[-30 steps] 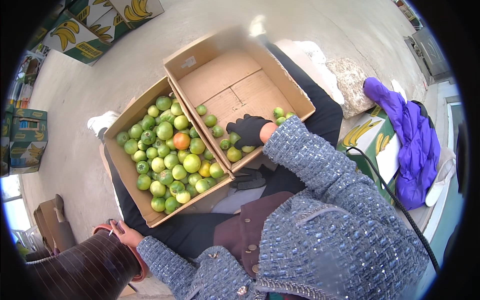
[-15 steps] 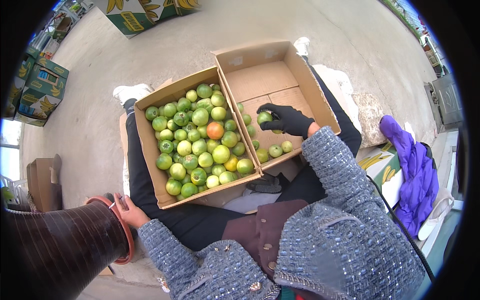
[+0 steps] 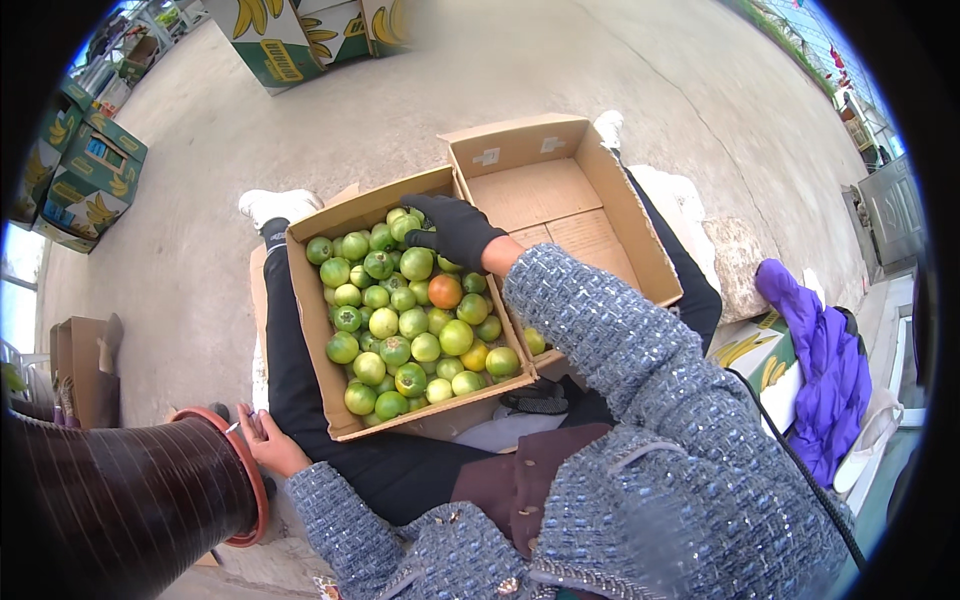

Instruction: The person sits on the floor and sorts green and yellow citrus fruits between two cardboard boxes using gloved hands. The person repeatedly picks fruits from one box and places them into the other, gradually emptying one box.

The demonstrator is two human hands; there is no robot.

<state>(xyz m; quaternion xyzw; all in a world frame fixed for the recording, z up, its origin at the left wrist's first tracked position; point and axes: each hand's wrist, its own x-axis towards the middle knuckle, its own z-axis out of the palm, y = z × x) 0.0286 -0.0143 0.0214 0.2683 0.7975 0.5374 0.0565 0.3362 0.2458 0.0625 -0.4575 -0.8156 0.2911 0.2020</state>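
My right hand (image 3: 452, 230), in a black glove, reaches into the far part of the left cardboard box (image 3: 308, 300). Its thumb and fingers curve around a green tomato (image 3: 404, 226). Many green tomatoes fill this box, with an orange-red tomato (image 3: 444, 291) and a yellowish one among them. Bare, my left hand (image 3: 275, 447) is beside a dark brown ribbed pot and pinches a thin white cigarette (image 3: 233, 427). The right cardboard box (image 3: 625, 225) adjoins the first; my right sleeve covers its near left part, where a green tomato (image 3: 534, 341) shows.
The dark pot (image 3: 130, 500) with its reddish rim stands at my left. Banana cartons (image 3: 100, 175) are stacked at far left, and another carton (image 3: 290, 50) is ahead. A purple jacket (image 3: 820, 370) lies at my right, near a black cable (image 3: 800, 470). My legs flank the boxes.
My right hand has moved left, from the right box with a green tomato to the far part of the left box. My left hand stays by the pot, its fingers shifted slightly.
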